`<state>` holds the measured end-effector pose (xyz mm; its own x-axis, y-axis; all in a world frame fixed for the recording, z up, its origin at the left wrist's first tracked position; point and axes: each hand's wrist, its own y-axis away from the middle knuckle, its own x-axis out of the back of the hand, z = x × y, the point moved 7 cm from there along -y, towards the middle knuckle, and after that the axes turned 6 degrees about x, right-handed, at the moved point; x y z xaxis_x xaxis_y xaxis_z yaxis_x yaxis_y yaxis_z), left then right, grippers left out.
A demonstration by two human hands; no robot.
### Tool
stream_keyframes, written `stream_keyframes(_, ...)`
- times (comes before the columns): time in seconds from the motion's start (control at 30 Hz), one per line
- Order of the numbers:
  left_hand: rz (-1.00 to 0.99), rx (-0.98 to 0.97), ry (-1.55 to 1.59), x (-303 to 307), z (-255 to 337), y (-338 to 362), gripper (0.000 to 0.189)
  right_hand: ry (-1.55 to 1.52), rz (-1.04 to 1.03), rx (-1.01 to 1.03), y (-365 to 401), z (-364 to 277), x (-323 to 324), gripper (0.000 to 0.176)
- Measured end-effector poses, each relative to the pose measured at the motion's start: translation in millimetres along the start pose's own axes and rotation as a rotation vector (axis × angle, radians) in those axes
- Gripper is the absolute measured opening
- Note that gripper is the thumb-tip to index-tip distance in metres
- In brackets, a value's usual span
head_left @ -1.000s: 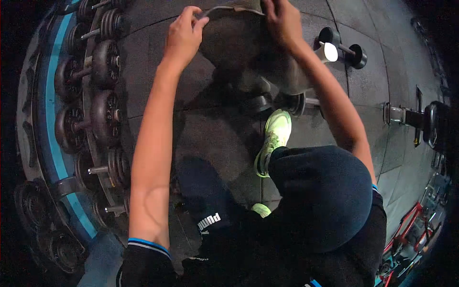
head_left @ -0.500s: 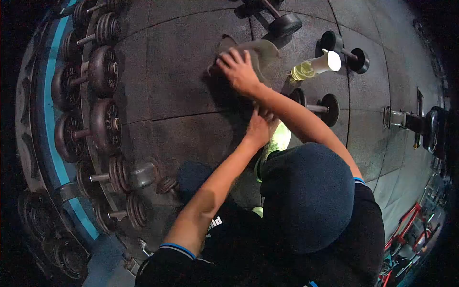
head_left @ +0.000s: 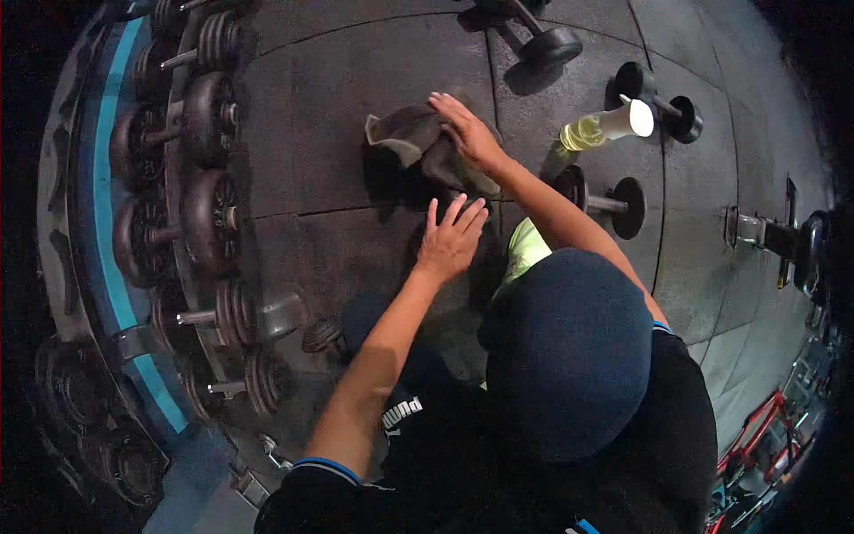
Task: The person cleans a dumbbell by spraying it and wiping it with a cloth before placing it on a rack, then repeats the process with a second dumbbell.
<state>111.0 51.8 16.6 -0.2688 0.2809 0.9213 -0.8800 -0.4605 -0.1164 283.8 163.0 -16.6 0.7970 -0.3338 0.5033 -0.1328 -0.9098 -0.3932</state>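
A crumpled dark grey cloth (head_left: 409,133) lies bunched near the middle of the dark floor, its paler edge folded up on the left. My right hand (head_left: 469,133) rests against its right side, fingers stretched out. Just below the cloth is my left hand (head_left: 449,240), palm down, its fingers spread near the cloth's lower edge. Whether those fingertips touch it is unclear. Neither hand is closed around anything. What lies under the cloth is hidden.
A bottle of yellowish liquid with a white top (head_left: 605,127) stands to the right, between a dumbbell (head_left: 608,203) and another dumbbell (head_left: 660,103). A further dumbbell (head_left: 534,36) lies at the top. Racked dumbbells (head_left: 211,209) line the left. A dark cap (head_left: 569,356) fills the lower middle.
My left hand has come out from beneath my right wrist, moving left with its fingers now spread. My right hand has shifted slightly right, and the cloth is bunched differently, more to the left.
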Motion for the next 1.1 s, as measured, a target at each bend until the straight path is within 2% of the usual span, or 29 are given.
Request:
stream_keyframes(0.13,0.027,0.032,0.034,4.4,0.5,-0.1,0.040,0.000,0.054,0.029,0.2,-2.1,8.7,0.049)
stream_keyframes(0.2,0.049,0.045,0.045,4.7,-1.2,5.2,0.036,-0.042,0.071,-0.526,29.1,63.6,13.1,0.040)
stream_keyframes(0.27,0.065,0.075,0.076,8.9,-7.8,8.2,0.032,0.091,0.364,-0.416,70.5,106.9,50.9,0.029)
stream_keyframes(0.33,0.119,0.109,0.077,14.4,-19.2,19.2,0.029,0.054,0.655,-0.621,83.6,113.5,71.8,0.027)
stream_keyframes(0.43,0.139,0.196,0.194,29.8,-31.5,38.7,0.029,0.112,0.430,-0.629,51.3,64.4,67.2,0.028)
stream_keyframes(0.47,0.146,0.216,0.242,36.2,-38.1,39.3,0.030,0.205,0.392,-0.312,34.9,46.2,52.7,0.034)
stream_keyframes(0.5,0.123,0.243,0.277,35.1,-45.0,41.5,0.040,0.316,0.103,-0.216,17.7,45.4,25.1,0.036)
stream_keyframes(0.53,0.141,0.334,0.338,37.7,-51.4,39.5,0.043,0.233,-0.218,-0.260,1.7,49.5,-14.0,0.035)
stream_keyframes(0.57,0.159,0.427,0.399,39.7,-53.2,34.2,0.046,-0.002,-0.182,-0.428,-17.2,11.5,-29.8,0.031)
stream_keyframes(0.6,0.177,0.521,0.462,41.5,-54.2,29.1,0.049,0.141,-0.332,-0.224,-34.3,-31.5,-45.5,0.028)
stream_keyframes(0.63,0.099,0.590,0.309,41.6,-51.4,23.3,0.059,0.436,-0.549,0.175,-37.5,-58.5,-73.1,0.039)
stream_keyframes(0.73,0.030,0.593,0.073,24.7,-55.9,19.1,0.065,0.342,-0.252,0.339,-33.0,-69.8,-68.3,0.053)
stream_keyframes(0.77,-0.004,0.592,0.082,22.6,-58.4,19.8,0.067,0.279,-0.250,0.272,-28.0,-65.1,-66.0,0.061)
stream_keyframes(1.0,0.052,0.512,0.075,2.0,-36.8,3.0,0.058,-0.066,0.019,-0.019,-10.1,-30.1,-41.9,0.058)
stream_keyframes(1.03,0.074,0.512,0.051,1.0,-34.1,0.9,0.052,-0.046,0.151,0.029,-9.7,-29.3,-35.7,0.049)
stream_keyframes(1.1,0.038,0.547,0.097,2.3,-31.3,-0.5,0.050,-0.162,0.143,-0.393,6.8,30.3,-43.9,0.042)
